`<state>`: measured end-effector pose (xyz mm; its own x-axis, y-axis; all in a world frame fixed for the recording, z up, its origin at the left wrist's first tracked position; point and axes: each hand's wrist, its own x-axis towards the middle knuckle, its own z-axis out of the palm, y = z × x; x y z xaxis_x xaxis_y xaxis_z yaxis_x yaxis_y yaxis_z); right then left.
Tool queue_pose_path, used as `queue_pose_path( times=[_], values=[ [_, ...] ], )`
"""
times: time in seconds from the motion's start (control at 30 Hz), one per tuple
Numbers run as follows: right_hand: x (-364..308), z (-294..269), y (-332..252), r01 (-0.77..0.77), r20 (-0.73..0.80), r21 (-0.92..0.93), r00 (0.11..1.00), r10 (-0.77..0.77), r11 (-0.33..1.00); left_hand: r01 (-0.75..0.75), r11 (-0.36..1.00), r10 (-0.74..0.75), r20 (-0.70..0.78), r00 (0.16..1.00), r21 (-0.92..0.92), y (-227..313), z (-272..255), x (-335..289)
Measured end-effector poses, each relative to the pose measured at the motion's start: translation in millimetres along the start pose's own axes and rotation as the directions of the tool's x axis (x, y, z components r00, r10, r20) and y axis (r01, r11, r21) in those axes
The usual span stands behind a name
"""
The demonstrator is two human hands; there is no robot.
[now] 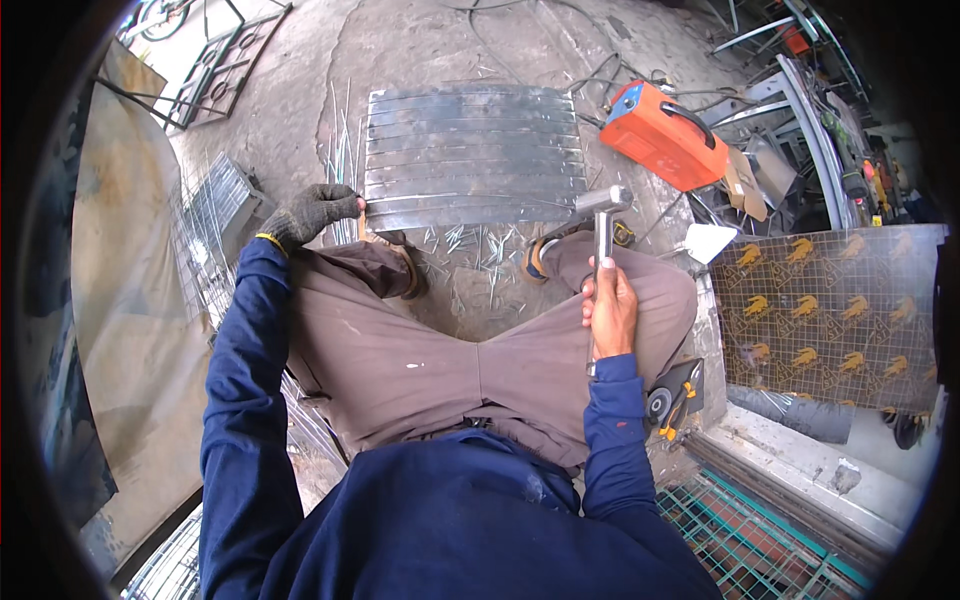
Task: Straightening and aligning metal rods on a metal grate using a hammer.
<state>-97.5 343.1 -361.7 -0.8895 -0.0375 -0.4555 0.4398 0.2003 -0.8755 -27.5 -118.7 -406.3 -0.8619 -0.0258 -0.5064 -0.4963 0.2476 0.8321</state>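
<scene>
A flat grey metal panel [470,150], marked by several crosswise lines or strips, lies ahead of my knees. My left hand [308,214], in a dark grey knitted glove with a yellow cuff, is closed with its bare fingertips at the panel's near left corner. It appears to pinch that edge; the exact grip is partly hidden. My bare right hand [612,312] wraps round the handle of a hammer [604,205] above my right thigh. The hammer's metal head points away from me, just right of the panel's near right corner, and does not touch it.
An orange welding machine [664,136] with cables stands at the far right. Thin metal offcuts [465,245] litter the floor between my feet. To my right are an angle grinder [672,402] and a patterned sheet [830,315]. A stack of metal pieces [222,205] lies left.
</scene>
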Motion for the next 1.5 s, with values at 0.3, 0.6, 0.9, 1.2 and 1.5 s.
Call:
queue_pose_path(
  times=[0.3,0.6,0.9,1.2,1.5],
  values=[
    [5,0,1,-0.004,0.028,-0.110,1.000,0.008,0.994,0.062,0.998,-0.062,0.027,0.998,-0.012,1,1,-1],
    [5,4,-5,-0.002,0.020,-0.148,1.000,0.005,0.989,0.090,0.985,-0.091,0.002,0.996,0.150,13,6,-7],
    [6,1,-4,-0.010,0.008,-0.180,1.000,0.012,0.984,0.155,0.917,-0.134,-0.082,0.988,0.368,17,14,-1],
    [7,4,-2,-0.016,0.019,-0.187,1.000,0.020,0.982,0.191,0.908,-0.183,-0.056,0.981,0.372,9,8,1],
    [5,1,-3,-0.003,0.018,-0.188,1.000,0.006,0.982,0.242,0.856,-0.228,-0.086,0.970,0.456,29,22,-5]
  ],
)
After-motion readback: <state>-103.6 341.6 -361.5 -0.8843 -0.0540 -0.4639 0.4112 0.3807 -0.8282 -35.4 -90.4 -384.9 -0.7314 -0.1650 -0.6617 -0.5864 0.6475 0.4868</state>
